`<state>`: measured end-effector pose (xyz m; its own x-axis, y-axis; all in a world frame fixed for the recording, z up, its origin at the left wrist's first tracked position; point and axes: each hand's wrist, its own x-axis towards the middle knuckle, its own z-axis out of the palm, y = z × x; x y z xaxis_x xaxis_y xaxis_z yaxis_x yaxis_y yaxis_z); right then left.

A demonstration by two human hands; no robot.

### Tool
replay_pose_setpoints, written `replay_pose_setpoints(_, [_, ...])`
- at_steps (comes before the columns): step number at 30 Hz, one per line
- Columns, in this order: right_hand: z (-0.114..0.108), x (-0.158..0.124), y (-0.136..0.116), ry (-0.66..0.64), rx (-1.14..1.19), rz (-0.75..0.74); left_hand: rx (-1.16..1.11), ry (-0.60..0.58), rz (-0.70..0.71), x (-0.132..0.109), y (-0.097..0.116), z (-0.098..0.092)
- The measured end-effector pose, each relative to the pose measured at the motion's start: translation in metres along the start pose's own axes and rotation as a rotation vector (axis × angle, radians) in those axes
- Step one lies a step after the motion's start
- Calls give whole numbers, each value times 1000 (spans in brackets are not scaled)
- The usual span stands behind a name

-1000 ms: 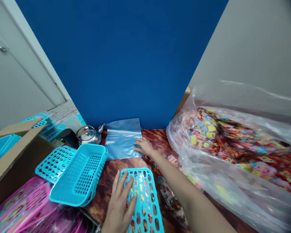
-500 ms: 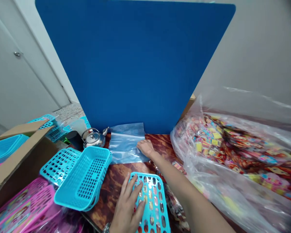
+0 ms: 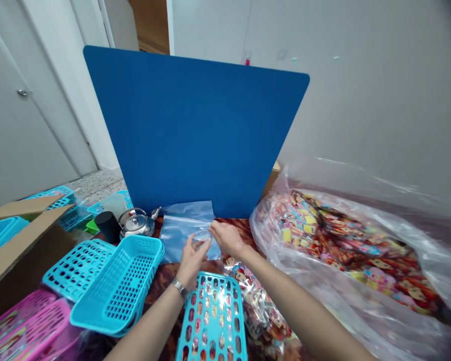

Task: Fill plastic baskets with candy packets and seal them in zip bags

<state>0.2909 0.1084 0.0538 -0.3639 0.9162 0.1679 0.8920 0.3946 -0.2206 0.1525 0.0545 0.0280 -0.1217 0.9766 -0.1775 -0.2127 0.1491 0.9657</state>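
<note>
A clear plastic bag (image 3: 178,233) lies flat at the foot of the blue panel. My right hand (image 3: 226,237) pinches the bag's right edge, with fingers closed. Beside it, my left hand (image 3: 193,259) has its thumb and fingers bent onto the same edge, close to the right fingertips. Under my left wrist sits a turquoise perforated basket (image 3: 215,321), its holed face up, with coloured contents showing through. Shiny printed packets (image 3: 259,303) lie between this basket and my right forearm.
An upright blue panel (image 3: 203,135) blocks the back. At left are stacked turquoise baskets (image 3: 116,286), pink baskets (image 3: 41,331), a steel kettle (image 3: 137,223), a black cylinder (image 3: 107,225) and a cardboard box (image 3: 33,245). A large plastic sack (image 3: 304,281) of printed packets fills the right.
My left hand has left the turquoise basket and moved forward to the bag beside my right hand. The view has tilted up, showing more wall above the blue panel.
</note>
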Motion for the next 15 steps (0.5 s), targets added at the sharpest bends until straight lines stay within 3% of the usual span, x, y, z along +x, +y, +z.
replay_pose_setpoints(5, [-10, -31, -6, -2, 61, -9, -138, 96, 33, 5, 1, 11])
replay_pose_setpoints(9, [-20, -50, -10, -19, 95, -24, -126, 87, 86, -3, 8, 11])
replay_pose_setpoints(15, [-37, -64, -23, 97, -94, -133, 42, 22, 184, -17, 15, 6])
